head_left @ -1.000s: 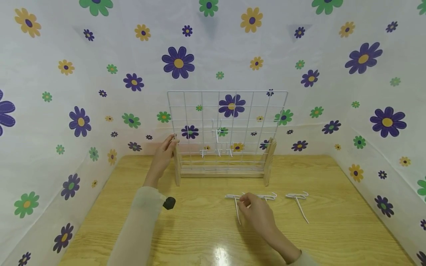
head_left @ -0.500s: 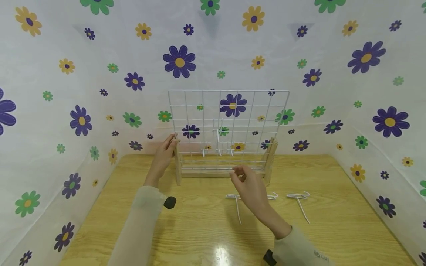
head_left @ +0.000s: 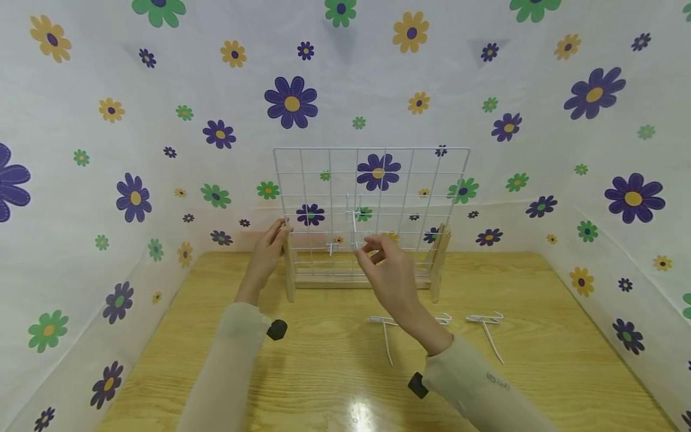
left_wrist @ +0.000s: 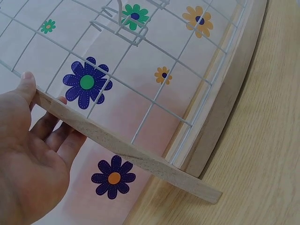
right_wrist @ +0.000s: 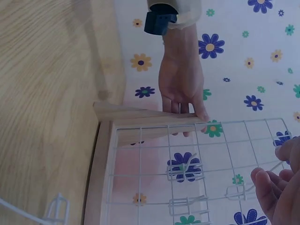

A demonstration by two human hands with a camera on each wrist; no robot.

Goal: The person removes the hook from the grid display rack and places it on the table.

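Observation:
A white wire grid panel [head_left: 318, 183] stands upright in a wooden stand [head_left: 436, 267]. My left hand [head_left: 267, 249] grips the top of the stand's left post, thumb on one side and fingers behind, as the left wrist view shows. White wire hooks hang on the grid: an upper hook [head_left: 353, 217] near the middle, and a lower-left hook [head_left: 331, 247] among those in the row below. My right hand [head_left: 390, 273] is raised in front of the grid, fingers bent, thumb and index apart. In the right wrist view its fingertips are right at the prong of a hook [right_wrist: 241, 191].
Several loose hooks lie on the wooden table [head_left: 318, 372]: a left hook [head_left: 387, 342], one partly behind my right forearm, and a right hook [head_left: 488, 339]. A flower-patterned cloth [head_left: 237, 90] surrounds the table at the back and sides.
My right hand has risen from the loose hooks on the table to the front of the grid, now covering part of the lower row of hooks. My left hand keeps its grip.

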